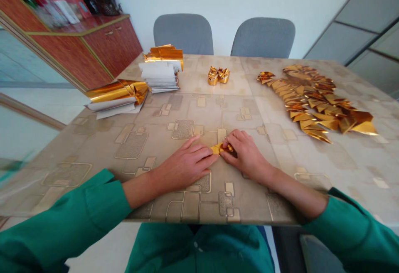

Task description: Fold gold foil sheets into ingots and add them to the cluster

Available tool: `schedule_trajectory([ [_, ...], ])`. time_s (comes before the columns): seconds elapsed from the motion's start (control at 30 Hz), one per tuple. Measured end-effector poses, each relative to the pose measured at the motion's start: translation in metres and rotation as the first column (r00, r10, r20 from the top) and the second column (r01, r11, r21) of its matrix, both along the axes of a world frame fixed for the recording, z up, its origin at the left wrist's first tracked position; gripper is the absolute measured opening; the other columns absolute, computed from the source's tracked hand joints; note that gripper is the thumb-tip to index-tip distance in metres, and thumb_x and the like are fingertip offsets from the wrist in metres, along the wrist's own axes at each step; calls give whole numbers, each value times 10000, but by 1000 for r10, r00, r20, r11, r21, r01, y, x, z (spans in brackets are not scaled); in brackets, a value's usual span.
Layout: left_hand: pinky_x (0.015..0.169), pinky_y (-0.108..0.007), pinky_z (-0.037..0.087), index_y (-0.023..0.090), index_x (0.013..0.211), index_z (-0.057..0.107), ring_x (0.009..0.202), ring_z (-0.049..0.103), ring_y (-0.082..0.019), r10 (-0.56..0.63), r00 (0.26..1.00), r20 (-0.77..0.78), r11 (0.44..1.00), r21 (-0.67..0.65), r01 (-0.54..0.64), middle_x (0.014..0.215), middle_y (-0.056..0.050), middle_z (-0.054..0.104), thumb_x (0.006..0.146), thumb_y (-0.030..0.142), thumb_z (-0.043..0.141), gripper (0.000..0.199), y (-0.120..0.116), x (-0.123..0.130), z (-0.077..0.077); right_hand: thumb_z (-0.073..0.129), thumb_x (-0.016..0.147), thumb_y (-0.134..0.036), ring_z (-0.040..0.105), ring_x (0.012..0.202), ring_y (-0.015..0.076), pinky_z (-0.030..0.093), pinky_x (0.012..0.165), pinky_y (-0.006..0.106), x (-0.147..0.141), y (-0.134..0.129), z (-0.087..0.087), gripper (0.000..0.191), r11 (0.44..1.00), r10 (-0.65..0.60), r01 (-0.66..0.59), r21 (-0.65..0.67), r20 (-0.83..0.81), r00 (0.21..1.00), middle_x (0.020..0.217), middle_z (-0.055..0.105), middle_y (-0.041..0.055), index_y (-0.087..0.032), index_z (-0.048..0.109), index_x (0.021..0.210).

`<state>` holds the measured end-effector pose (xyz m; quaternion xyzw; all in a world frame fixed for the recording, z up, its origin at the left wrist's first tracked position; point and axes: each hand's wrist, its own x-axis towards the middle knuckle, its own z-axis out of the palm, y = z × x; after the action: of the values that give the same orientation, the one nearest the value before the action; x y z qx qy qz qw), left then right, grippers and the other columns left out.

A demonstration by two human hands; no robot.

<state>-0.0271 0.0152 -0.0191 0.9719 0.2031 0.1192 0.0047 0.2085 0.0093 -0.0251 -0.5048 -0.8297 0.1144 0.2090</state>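
Between my hands, close to the front of the table, is a small folded piece of gold foil paper (215, 148). My left hand (188, 163) pinches its left end, with the thumb low and the fingers laid over it. At the other end my right hand (246, 154) has its thumb and fingers closed on the foil, which partly hides the fold. Farther back stand two finished-looking gold foil ingot shapes (218, 75), side by side. A long curved pile of folded gold foil pieces (307, 98) lies on the right.
At the back left are a stack of white-backed foil sheets (160, 75) and a second, fanned stack (118, 98). The patterned tablecloth (149, 123) covers the table. Two grey chairs (183, 34) stand behind it, and a wooden cabinet (112, 44) is at the far left.
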Motion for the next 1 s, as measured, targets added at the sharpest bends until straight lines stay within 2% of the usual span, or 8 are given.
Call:
schedule_trajectory([
  [0.13,1164,-557,223,144,1238,582,1102,591,-252,25,1000,-15,1000,-10,-25,1090,-94,673,951,340,545,350,-5,3,3,666,824,-232,506,864,235,395,755,353,0,0,-2,122,1000,-15,15,8,0,1000,905,575,62,-200,549,835],
  [0.37,1174,-546,191,163,1234,594,1163,561,-251,55,998,44,997,-48,-53,1207,-89,666,964,328,531,322,-12,-11,4,554,934,-204,537,830,190,429,763,314,17,13,7,95,977,189,-202,-71,-159,969,855,579,45,-193,578,842],
  [0.47,1113,-516,302,169,1189,628,1112,575,-250,45,996,75,998,-52,-42,1202,-92,671,970,322,524,288,-10,-14,5,490,980,-218,535,808,185,434,760,310,16,15,8,207,977,190,-201,-66,-149,970,825,574,49,-187,577,795],
  [0.57,955,-410,439,173,1039,686,1025,589,-225,71,990,124,991,-123,-55,1145,-89,674,980,305,506,231,-2,-6,10,544,944,-193,536,842,197,433,776,318,14,14,8,97,983,169,-174,-57,-84,982,877,585,60,-185,586,857],
  [0.6,925,-387,449,179,965,694,1017,584,-218,111,985,134,983,-160,-89,1136,-81,667,980,295,505,222,1,-1,13,563,929,-184,536,870,204,433,792,326,13,13,8,33,984,164,-168,-54,-64,984,916,589,67,-185,588,909],
  [0.67,911,-389,448,171,896,678,1001,571,-228,208,971,116,961,-209,-181,1079,-76,657,961,296,542,196,7,10,16,581,911,-175,533,920,217,428,819,340,12,12,8,81,986,157,-158,-49,-31,987,985,591,81,-188,582,991],
  [0.8,854,-399,457,138,1006,623,974,547,-261,384,923,30,903,-223,-368,986,-86,606,887,334,647,230,14,28,18,593,888,-181,530,928,223,407,807,347,10,13,10,91,990,136,-134,-49,28,990,987,591,67,-205,596,975],
  [1.0,777,-349,433,175,887,566,907,541,-231,424,905,20,874,-271,-403,913,-47,575,854,257,651,123,13,31,17,648,777,-122,522,885,211,368,789,335,8,20,13,134,993,106,-106,-56,-13,994,904,602,34,-203,598,871],
])
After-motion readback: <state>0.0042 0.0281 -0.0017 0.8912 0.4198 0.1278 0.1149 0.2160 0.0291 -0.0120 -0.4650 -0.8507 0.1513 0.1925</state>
